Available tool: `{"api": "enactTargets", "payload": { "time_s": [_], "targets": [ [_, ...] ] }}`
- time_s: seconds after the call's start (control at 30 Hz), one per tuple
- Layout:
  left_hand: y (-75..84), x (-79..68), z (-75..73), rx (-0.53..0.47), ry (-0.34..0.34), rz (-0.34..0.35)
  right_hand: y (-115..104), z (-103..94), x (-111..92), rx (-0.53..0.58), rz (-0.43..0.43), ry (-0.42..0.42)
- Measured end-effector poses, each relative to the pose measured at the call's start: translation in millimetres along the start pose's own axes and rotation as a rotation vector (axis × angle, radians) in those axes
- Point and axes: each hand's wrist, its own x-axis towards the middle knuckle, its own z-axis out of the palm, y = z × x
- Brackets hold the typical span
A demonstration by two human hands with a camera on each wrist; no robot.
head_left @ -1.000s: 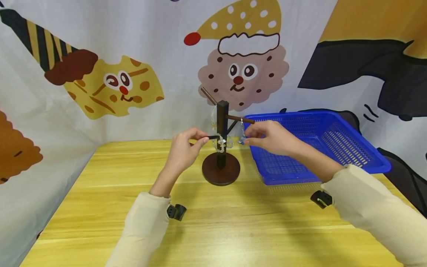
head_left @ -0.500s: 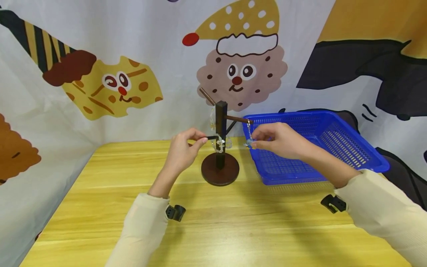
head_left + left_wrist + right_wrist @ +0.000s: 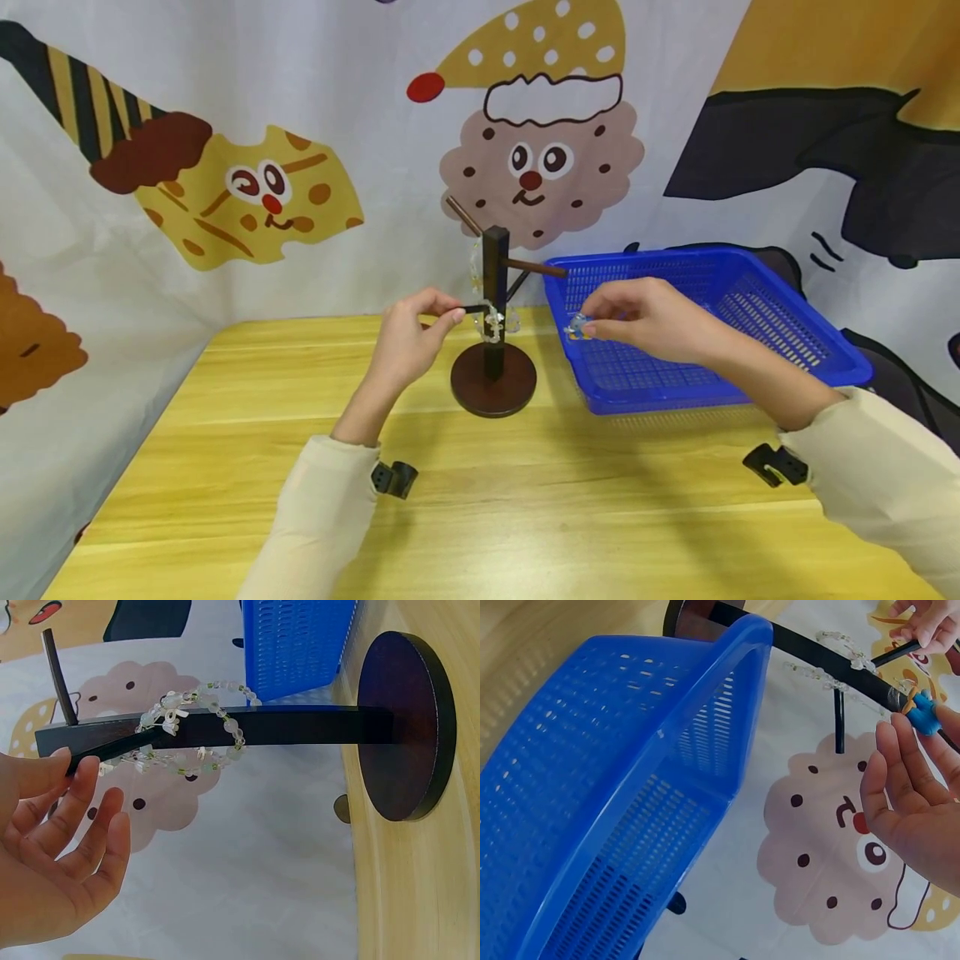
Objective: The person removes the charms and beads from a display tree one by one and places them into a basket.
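A dark wooden stand (image 3: 493,358) with a round base and several pegs stands upright on the table. My left hand (image 3: 416,333) pinches the end of its lower left peg (image 3: 112,746) between thumb and index finger. On that peg hangs a bracelet of clear and pale beads (image 3: 230,725). To the right, my right hand (image 3: 648,321) pinches a small charm (image 3: 577,326) with a blue figure (image 3: 924,714) and an orange part. It is just below and right of the tip of the bare upper right peg (image 3: 543,267), overlapping the basket's near left edge in the head view.
A blue perforated basket (image 3: 615,404) stands right of the stand, under and behind my right hand. More clear-bead bracelets (image 3: 810,673) hang on the stand's other pegs. Behind the wooden table (image 3: 480,500) hangs a cartoon-printed curtain (image 3: 405,167).
My right hand slid the charm's chain rightward along the upper right peg and off its tip, now moving right toward the basket. The left hand has stayed on its peg.
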Motion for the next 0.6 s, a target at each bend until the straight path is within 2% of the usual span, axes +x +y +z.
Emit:
{"api": "enactTargets", "payload": {
  "time_s": [0.27, 0.6],
  "targets": [
    [0.1, -0.2, 0.1, -0.017, -0.003, -0.012, 10, -5.9, -13, 0.012, 0.061, 0.001],
    [0.0, -0.3, -0.1, -0.016, 0.001, -0.018, 39, -2.7, -33, 0.046, 0.114, -0.011]
  ]
}}
